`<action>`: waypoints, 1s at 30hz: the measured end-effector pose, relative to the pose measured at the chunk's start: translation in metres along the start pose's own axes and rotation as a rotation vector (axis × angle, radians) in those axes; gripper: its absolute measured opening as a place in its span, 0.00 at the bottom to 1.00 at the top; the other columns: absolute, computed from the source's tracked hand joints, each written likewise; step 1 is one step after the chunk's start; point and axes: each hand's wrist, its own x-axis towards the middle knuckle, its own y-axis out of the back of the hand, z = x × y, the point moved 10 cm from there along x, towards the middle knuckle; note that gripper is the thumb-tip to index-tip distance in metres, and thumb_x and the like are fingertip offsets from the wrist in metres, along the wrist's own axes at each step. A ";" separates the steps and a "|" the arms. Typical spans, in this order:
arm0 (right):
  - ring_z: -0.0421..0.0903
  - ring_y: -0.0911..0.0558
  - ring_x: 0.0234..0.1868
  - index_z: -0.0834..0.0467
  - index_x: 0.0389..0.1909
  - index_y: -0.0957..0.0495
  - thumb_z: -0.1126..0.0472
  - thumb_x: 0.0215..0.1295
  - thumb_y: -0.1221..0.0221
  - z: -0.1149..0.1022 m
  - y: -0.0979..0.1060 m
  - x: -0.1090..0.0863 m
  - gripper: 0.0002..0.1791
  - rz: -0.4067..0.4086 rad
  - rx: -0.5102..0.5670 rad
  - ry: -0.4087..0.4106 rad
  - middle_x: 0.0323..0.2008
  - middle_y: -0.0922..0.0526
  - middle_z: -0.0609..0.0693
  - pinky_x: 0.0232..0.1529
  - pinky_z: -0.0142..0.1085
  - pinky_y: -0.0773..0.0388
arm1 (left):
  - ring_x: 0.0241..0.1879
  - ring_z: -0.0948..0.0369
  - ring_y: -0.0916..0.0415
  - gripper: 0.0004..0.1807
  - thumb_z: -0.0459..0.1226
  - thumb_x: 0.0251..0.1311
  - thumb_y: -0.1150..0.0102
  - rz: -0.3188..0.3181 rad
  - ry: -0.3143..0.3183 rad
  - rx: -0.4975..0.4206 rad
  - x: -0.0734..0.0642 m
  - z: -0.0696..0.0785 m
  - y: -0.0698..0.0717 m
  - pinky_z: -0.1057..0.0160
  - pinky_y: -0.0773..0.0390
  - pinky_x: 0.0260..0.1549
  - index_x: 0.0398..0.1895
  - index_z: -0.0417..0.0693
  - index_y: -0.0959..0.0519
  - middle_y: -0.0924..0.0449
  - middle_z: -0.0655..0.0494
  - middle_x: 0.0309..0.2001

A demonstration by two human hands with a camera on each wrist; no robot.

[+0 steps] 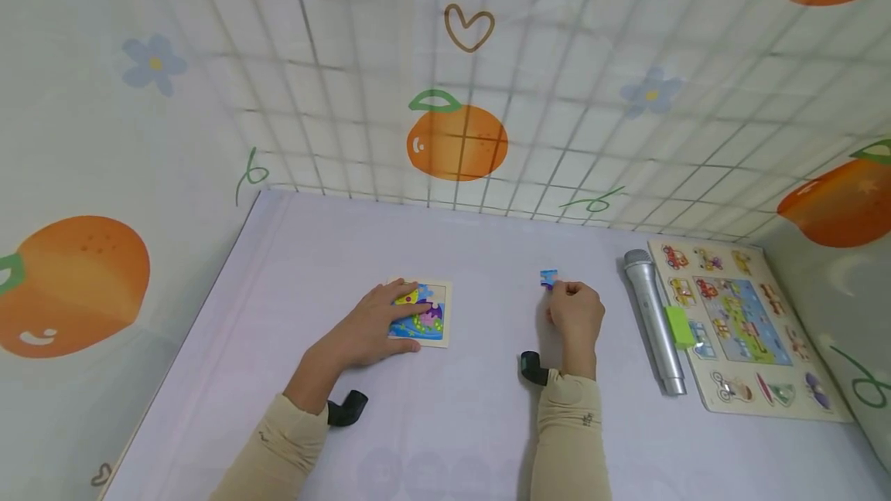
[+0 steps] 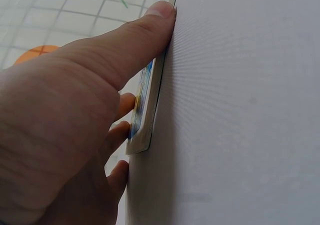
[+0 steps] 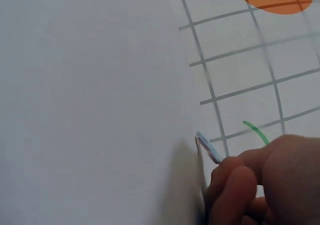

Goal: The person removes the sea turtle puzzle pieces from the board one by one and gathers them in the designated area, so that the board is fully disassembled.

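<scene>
A small square jigsaw puzzle (image 1: 433, 323) with a pale wooden frame and a colourful picture lies on the table, left of centre. My left hand (image 1: 373, 323) rests on it, fingers spread over the picture, which partly hides it. In the left wrist view the thumb (image 2: 135, 37) lies along the board's near edge. Off to the right, my right hand (image 1: 578, 317) pinches a small blue puzzle piece (image 1: 548, 277) between thumb and fingertips. That puzzle piece (image 3: 209, 148) shows nearly edge-on in the right wrist view, close to the table.
Right of my right hand lie a silver microphone (image 1: 654, 323), a lime-green block (image 1: 679, 328) and a larger wooden picture board (image 1: 821, 400). Black curved pieces (image 1: 348, 408) stick out at both cuffs. A printed cloth wall (image 1: 348, 138) rises behind the table.
</scene>
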 end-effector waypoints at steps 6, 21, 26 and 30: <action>0.44 0.16 0.25 0.61 0.47 0.15 0.53 0.70 0.52 0.004 0.006 0.003 0.21 0.035 -0.010 -0.015 0.11 0.20 0.40 0.29 0.31 0.29 | 0.82 0.47 0.56 0.36 0.56 0.61 0.32 0.002 0.001 -0.002 0.000 0.000 0.001 0.42 0.52 0.79 0.73 0.64 0.29 0.46 0.54 0.81; 0.39 0.19 0.20 0.62 0.43 0.15 0.53 0.68 0.52 0.008 0.008 0.004 0.21 0.049 -0.002 -0.016 0.09 0.22 0.39 0.27 0.31 0.29 | 0.82 0.46 0.55 0.36 0.56 0.61 0.31 0.014 -0.004 -0.015 -0.001 0.000 0.001 0.41 0.50 0.79 0.73 0.63 0.28 0.46 0.54 0.81; 0.45 0.16 0.25 0.62 0.42 0.15 0.53 0.69 0.51 0.007 0.007 0.004 0.20 0.049 -0.009 -0.018 0.09 0.21 0.40 0.28 0.31 0.30 | 0.82 0.46 0.56 0.36 0.56 0.61 0.32 0.006 0.003 -0.013 -0.001 -0.001 0.001 0.41 0.50 0.79 0.73 0.63 0.28 0.47 0.54 0.81; 0.45 0.16 0.26 0.61 0.43 0.15 0.52 0.69 0.50 0.007 0.007 0.004 0.20 0.040 -0.016 -0.016 0.10 0.21 0.41 0.29 0.31 0.30 | 0.82 0.47 0.56 0.36 0.56 0.61 0.32 0.007 -0.001 -0.007 0.000 0.000 0.000 0.42 0.52 0.80 0.73 0.63 0.28 0.47 0.54 0.81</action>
